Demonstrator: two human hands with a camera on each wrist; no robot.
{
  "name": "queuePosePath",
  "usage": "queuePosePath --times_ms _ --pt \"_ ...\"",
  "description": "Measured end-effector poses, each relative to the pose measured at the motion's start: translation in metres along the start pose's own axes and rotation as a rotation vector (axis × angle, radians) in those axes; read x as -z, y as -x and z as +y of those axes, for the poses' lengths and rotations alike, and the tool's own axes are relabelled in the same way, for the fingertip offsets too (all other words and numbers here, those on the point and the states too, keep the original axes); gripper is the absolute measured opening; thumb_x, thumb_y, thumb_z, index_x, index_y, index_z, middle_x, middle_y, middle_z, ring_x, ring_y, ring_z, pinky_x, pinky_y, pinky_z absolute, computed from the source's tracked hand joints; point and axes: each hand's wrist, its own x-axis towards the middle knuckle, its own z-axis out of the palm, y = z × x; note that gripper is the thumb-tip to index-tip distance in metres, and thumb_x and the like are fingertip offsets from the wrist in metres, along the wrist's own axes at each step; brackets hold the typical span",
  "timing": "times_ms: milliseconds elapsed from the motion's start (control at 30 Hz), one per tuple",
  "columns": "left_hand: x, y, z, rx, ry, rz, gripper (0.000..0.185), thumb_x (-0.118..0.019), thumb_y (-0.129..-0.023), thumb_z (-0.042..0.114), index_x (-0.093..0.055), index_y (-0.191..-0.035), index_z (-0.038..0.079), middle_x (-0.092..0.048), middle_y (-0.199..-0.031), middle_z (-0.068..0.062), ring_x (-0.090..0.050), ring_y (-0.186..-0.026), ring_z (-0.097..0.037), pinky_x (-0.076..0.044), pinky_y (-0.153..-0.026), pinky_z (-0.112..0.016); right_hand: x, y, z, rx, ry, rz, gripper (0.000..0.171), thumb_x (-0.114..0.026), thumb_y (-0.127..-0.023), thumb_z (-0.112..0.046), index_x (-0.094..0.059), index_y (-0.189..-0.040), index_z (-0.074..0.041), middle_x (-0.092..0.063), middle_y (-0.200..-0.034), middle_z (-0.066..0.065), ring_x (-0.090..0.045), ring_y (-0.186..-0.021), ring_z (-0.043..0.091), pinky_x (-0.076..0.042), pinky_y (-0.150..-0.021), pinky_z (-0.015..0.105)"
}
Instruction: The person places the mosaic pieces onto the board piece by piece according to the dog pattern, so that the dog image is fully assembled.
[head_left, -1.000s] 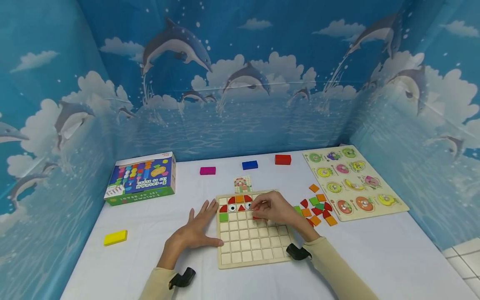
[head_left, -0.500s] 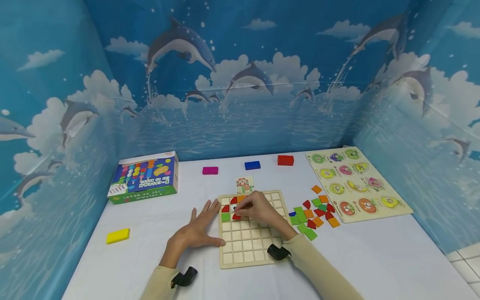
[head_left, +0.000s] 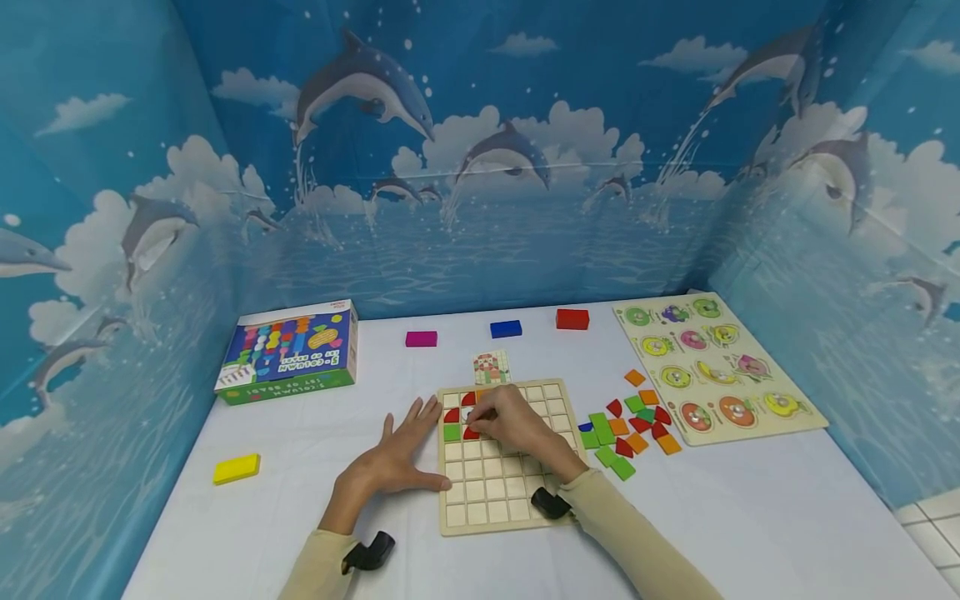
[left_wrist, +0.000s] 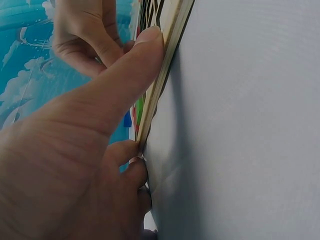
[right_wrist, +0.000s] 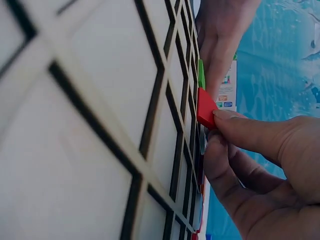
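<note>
My right hand [head_left: 512,423] pinches a red quarter-circle tile [right_wrist: 206,109] between thumb and fingertips, over the grid board [head_left: 495,504] beside the green square tile [head_left: 452,432]. Spread out with fingers straight, my left hand [head_left: 393,458] rests at the board's left edge; its thumb touches the rim in the left wrist view. Red pieces [head_left: 452,415] and an eye tile sit in the upper-left cells, partly covered by my right hand. Just beyond the board lies a small pattern card [head_left: 491,367].
Loose red, green and orange tiles [head_left: 602,428] lie right of the board, near a fruit puzzle board [head_left: 675,400]. A bead-set box [head_left: 288,354] stands at the back left. Yellow [head_left: 236,469], magenta [head_left: 421,339], blue [head_left: 506,329] and red blocks [head_left: 572,319] are spread around.
My right hand has moved left across the board with the red tile, from the right eye tile to beside the green square. My left hand stays at the board's edge.
</note>
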Motion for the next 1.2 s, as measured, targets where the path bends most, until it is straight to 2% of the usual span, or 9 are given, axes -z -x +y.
queuePosePath --times_ms 133,300,600,800,900,1067,1200 --pt "0.0 -0.001 0.001 0.007 -0.015 -0.004 0.124 -0.095 -0.081 0.046 -0.019 -0.174 0.014 -0.009 -0.182 -0.003 0.004 -0.169 -0.03 0.014 -0.131 -0.065 0.001 0.0 -0.002 0.001 0.026 -0.006 0.008 -0.083 -0.091 0.006 -0.086 -0.089 -0.002 -0.072 -0.085 0.002 -0.062 -0.078 0.008 -0.055 -0.067 0.02" --pt "-0.005 -0.004 -0.007 0.007 -0.022 0.007 0.125 -0.095 -0.079 0.049 -0.018 -0.175 0.019 -0.007 -0.182 0.003 0.006 -0.168 -0.025 0.016 -0.131 -0.062 0.001 0.001 -0.002 0.0 0.044 -0.008 0.007 -0.083 -0.091 0.005 -0.086 -0.09 -0.001 -0.069 -0.085 0.002 -0.059 -0.079 0.009 -0.053 -0.066 0.021" --pt "-0.007 -0.006 -0.007 -0.011 -0.007 0.014 0.126 -0.095 -0.079 0.049 -0.02 -0.174 0.018 -0.009 -0.182 0.001 0.005 -0.168 -0.026 0.016 -0.13 -0.063 0.003 0.003 0.0 0.006 0.043 -0.051 0.007 -0.083 -0.09 0.005 -0.087 -0.094 0.0 -0.072 -0.084 0.004 -0.061 -0.078 0.008 -0.054 -0.065 0.021" --pt "-0.004 -0.004 -0.002 -0.009 -0.017 0.003 0.124 -0.095 -0.08 0.047 -0.02 -0.174 0.016 -0.009 -0.182 -0.001 0.005 -0.168 -0.028 0.015 -0.13 -0.065 0.004 0.004 0.0 -0.013 0.036 -0.073 0.008 -0.082 -0.091 0.005 -0.087 -0.095 -0.001 -0.079 -0.091 0.008 -0.068 -0.084 0.01 -0.056 -0.069 0.02" --pt "-0.003 -0.004 -0.003 -0.021 -0.011 0.001 0.125 -0.095 -0.08 0.047 -0.02 -0.174 0.014 -0.009 -0.182 -0.004 0.005 -0.168 -0.03 0.015 -0.13 -0.066 0.006 0.006 0.0 -0.026 0.031 -0.075 0.008 -0.081 -0.093 0.003 -0.086 -0.098 -0.001 -0.08 -0.094 0.007 -0.065 -0.079 0.007 -0.054 -0.065 0.02" --pt "-0.001 -0.001 0.0 -0.026 -0.009 0.0 0.124 -0.095 -0.081 0.046 -0.02 -0.174 0.011 -0.01 -0.182 -0.008 0.003 -0.168 -0.034 0.014 -0.13 -0.067 0.021 0.007 -0.001 -0.023 0.015 -0.026 0.01 -0.082 -0.096 -0.005 -0.086 -0.105 -0.002 -0.08 -0.093 0.002 -0.058 -0.07 0.004 -0.051 -0.06 0.021" --pt "-0.001 0.0 0.001 -0.021 -0.003 0.007 0.125 -0.095 -0.08 0.045 -0.02 -0.173 0.011 -0.01 -0.182 -0.009 0.003 -0.168 -0.035 0.015 -0.129 -0.067 0.046 0.015 0.007 0.003 0.004 0.031 0.011 -0.082 -0.096 -0.007 -0.085 -0.105 -0.002 -0.081 -0.093 0.001 -0.061 -0.072 0.005 -0.055 -0.064 0.022"
